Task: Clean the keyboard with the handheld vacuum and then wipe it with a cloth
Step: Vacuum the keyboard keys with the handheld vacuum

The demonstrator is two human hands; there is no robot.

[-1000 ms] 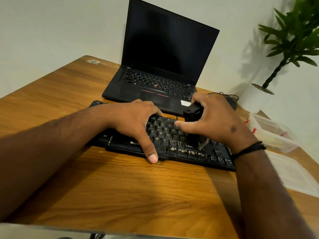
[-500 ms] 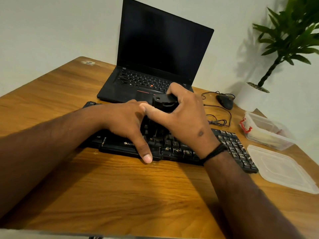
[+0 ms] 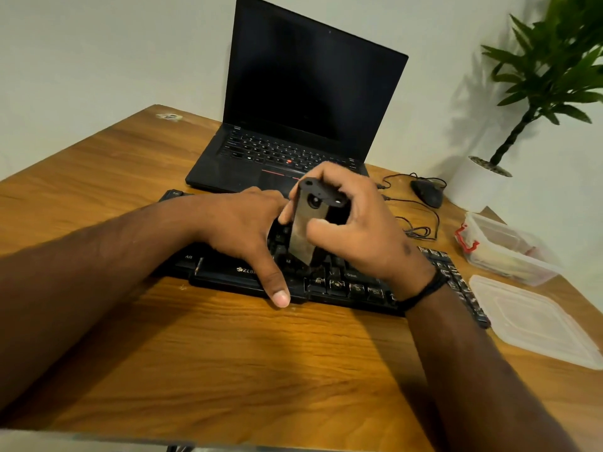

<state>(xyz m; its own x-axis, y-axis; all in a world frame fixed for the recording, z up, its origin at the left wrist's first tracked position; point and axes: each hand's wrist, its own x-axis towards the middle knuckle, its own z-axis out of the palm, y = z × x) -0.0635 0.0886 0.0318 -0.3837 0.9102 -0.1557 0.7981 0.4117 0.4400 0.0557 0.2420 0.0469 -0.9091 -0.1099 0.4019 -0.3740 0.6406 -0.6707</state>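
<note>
- Right hand (image 3: 355,230) grips a handheld vacuum (image 3: 306,223), nozzle down on the black keyboard (image 3: 342,282) mid-desk.
- Left hand (image 3: 241,230) rests flat, steadying the keyboard.
- Vacuuming step; next likely needs sweeping along uncleaned keys.

Wall (image 3: 98,60): you face a plain off-white wall, with another meeting it at a corner on the right behind the plant.
Desk (image 3: 228,370): your wooden desk has warm orange-brown grain and a pale worn patch at its far left corner.
Plant (image 3: 554,60): you see green leaves in a white pot (image 3: 473,187) beyond the desk's far right corner.
Light: it throws soft leaf shadows onto the wall beside the plant.
</note>
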